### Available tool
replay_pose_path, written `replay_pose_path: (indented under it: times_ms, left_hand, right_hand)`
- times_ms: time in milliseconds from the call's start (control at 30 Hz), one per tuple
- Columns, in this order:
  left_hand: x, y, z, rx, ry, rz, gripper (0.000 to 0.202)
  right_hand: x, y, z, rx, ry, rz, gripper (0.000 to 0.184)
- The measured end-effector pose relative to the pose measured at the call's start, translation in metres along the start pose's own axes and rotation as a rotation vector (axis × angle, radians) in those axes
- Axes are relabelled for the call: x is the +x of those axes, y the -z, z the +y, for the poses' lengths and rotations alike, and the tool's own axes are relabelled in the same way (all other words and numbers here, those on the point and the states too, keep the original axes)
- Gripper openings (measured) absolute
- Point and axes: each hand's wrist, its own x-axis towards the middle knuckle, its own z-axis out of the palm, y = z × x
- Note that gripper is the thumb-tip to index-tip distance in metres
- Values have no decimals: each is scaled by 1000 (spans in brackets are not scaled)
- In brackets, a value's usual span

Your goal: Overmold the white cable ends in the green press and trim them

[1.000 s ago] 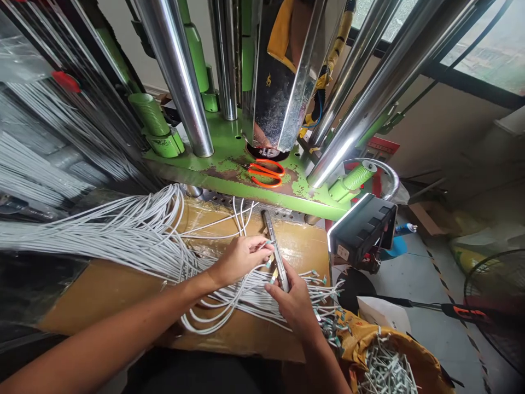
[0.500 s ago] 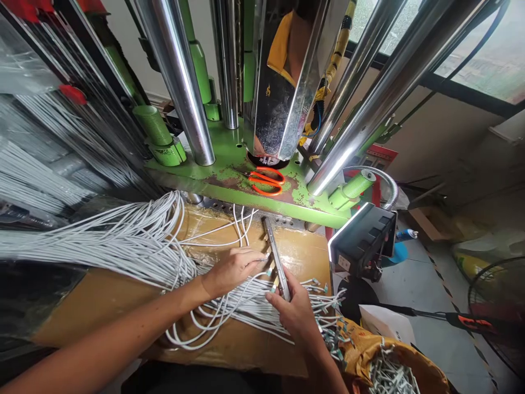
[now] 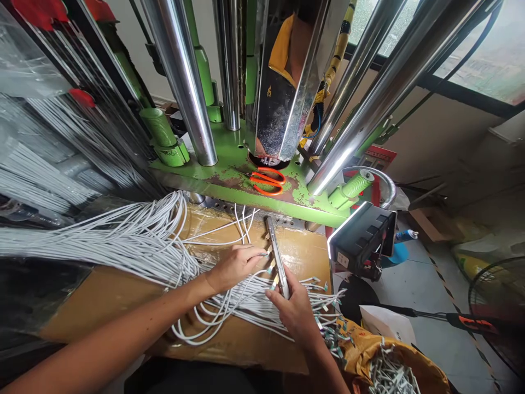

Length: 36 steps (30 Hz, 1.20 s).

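My left hand (image 3: 235,265) pinches the tip of a white cable (image 3: 262,254) against the left side of a narrow metal bar (image 3: 275,254) that lies on the cardboard-covered bench (image 3: 102,295). Wrapped round the near end of that bar, my right hand (image 3: 293,309) holds it steady. A few cable ends with small connectors sit along the bar's left edge. A big bundle of white cables (image 3: 135,241) fans out from the left and runs under both hands, with connector ends (image 3: 324,303) spilling to the right.
A green press base (image 3: 229,175) with chrome columns (image 3: 180,82) stands behind the bench, orange scissors (image 3: 266,180) lying on it. A black lit device (image 3: 363,235) sits at right. A yellow bag (image 3: 389,366) of cable pieces is at lower right, with a fan (image 3: 496,312) beyond.
My left hand shifted slightly along the bar, bringing the cable tip to its edge. The right hand kept its grip. The view tilted a little.
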Motion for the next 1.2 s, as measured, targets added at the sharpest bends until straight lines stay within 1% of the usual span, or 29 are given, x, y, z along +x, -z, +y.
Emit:
replay_pose_path:
  times_ms: [67,133,167,233,300,333,400,500,567,633,733,800,900,1000,1067,1133,1200]
  left_hand:
    - [1,5,5,-183,206,32,22]
    - [1,11,9,-489,370,66,36]
    - [1,15,11,-649,417,74,43]
    - [2,21,11,-893,473,81,45]
    - [5,26,9,-995,516,99,43]
    - [7,28,7,-994,523,109,41]
    - [14,30,0,-874,485,111,36]
    - [23,27,-9,-500,351,18,26]
    - [26,23,-14,-258,224,-24,23]
    - [27,19,-16,-86,61,-12,22]
    - [28,14,-19,61,-160,26,24]
    - [27,12,-21,125,-274,31,25]
    - [25,11,-22,211,-414,6,24]
    - [24,12,-20,260,-468,-18,21]
    - [27,13,-17,269,-433,-7,21]
    - [34,17,-12,296,-364,-6,22]
    - [44,21,-5,348,-331,-55,23]
  right_hand:
    - [0,0,0,36,-22,1,61]
    - [0,0,0,55,-32,5,59]
    - [0,1,0,58,-35,7,59]
    - [1,1,1,63,-41,3,60]
    - [2,1,3,71,-53,-7,62]
    - [2,1,4,78,-58,-10,63]
    - [4,1,6,91,-61,-11,64]
    - [4,0,7,111,-64,-1,66]
    - [4,-1,7,116,-71,0,67]
    - [4,-1,8,111,-77,5,67]
    - [5,-1,10,96,-54,13,67]
    - [6,0,12,92,-43,7,69]
    - [6,0,12,81,-42,3,70]
    - [5,0,8,57,-33,-2,68]
    - [4,0,6,25,-28,-5,67]
    - [3,4,4,-32,-18,-8,67]
    - [2,10,4,-149,-28,-16,67]
